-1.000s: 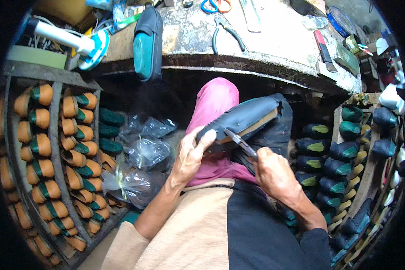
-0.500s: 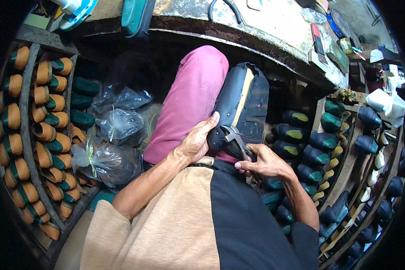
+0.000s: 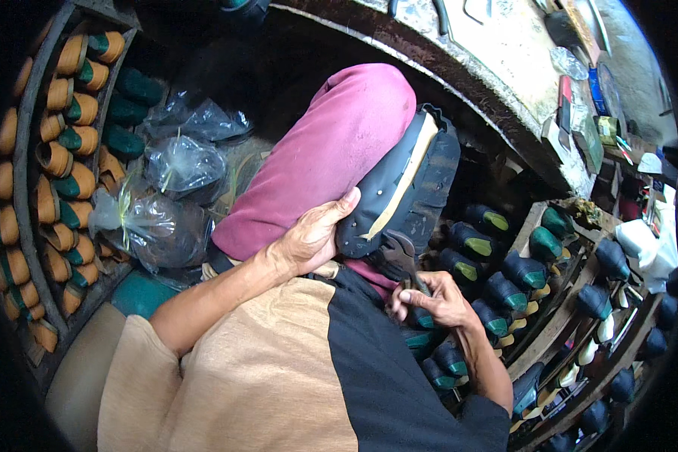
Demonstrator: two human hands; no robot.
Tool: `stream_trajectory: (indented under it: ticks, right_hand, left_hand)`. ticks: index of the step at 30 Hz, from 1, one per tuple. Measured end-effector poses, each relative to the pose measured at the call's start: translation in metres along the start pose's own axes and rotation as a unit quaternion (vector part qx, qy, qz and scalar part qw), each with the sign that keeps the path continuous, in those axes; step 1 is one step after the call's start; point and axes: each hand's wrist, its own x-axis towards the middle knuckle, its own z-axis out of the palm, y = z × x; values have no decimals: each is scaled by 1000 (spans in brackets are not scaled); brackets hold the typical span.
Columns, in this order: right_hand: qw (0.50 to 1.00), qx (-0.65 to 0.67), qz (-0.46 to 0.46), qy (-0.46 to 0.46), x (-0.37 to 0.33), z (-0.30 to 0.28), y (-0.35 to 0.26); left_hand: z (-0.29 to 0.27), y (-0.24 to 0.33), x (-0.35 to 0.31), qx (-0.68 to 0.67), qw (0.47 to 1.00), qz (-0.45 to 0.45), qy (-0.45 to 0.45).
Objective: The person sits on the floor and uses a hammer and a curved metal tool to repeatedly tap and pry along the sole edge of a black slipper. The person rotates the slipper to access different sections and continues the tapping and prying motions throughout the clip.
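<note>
A black shoe upper on a last [image 3: 373,203] lies sole up across my lap, with a pale strip [image 3: 407,181] along its middle and several small nail heads near one end. My left hand [image 3: 310,235] grips the near end of this shoe, thumb along its side. Fingers of my right hand [image 3: 441,300] are wrapped round the handles of dark lasting pincers [image 3: 393,255]. The pincers' head is at the shoe's near right edge; whether the jaws bite on material I cannot tell.
A rack of tan and green shoes [image 3: 75,143] stands at the left, beside tied plastic bags [image 3: 177,166]. Dark shoes [image 3: 523,271] fill racks at the right. Ahead runs a worn workbench [image 3: 497,68] holding a red-handled tool [image 3: 564,94].
My view has turned, and the bench and racks have shifted in it. The pincers' head has moved from over the shoe's near end to its near right edge, turning as it went.
</note>
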Motion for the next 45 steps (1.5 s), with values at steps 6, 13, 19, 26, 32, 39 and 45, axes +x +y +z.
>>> stream_trajectory:
  ticks: [6, 13, 19, 26, 32, 39, 45]
  right_hand:
    - [755, -552, -284, 211, 1, -17, -6]
    - [743, -581, -278, 184, 10, -17, -24]
    - [744, -609, -230, 153, 6, -12, -46]
    - [765, -565, -202, 236, 7, 12, -21]
    - [830, -358, -250, 348, 27, 53, 32]
    - [848, -274, -227, 393, 43, 84, 39]
    - [858, -367, -238, 270, 20, 43, 10]
  left_hand:
    - [-3, 4, -5, -16, 998, -20, -54]
    - [-3, -2, -10, -7, 998, -25, -55]
    - [-10, -7, -12, -10, 998, -22, -62]
    - [-3, -9, -13, 20, 999, -32, -38]
    - [5, -3, -17, 106, 993, -48, 16]
    - [-4, -12, -8, 339, 939, 38, 38]
    - [-15, -12, -5, 188, 982, -18, 14]
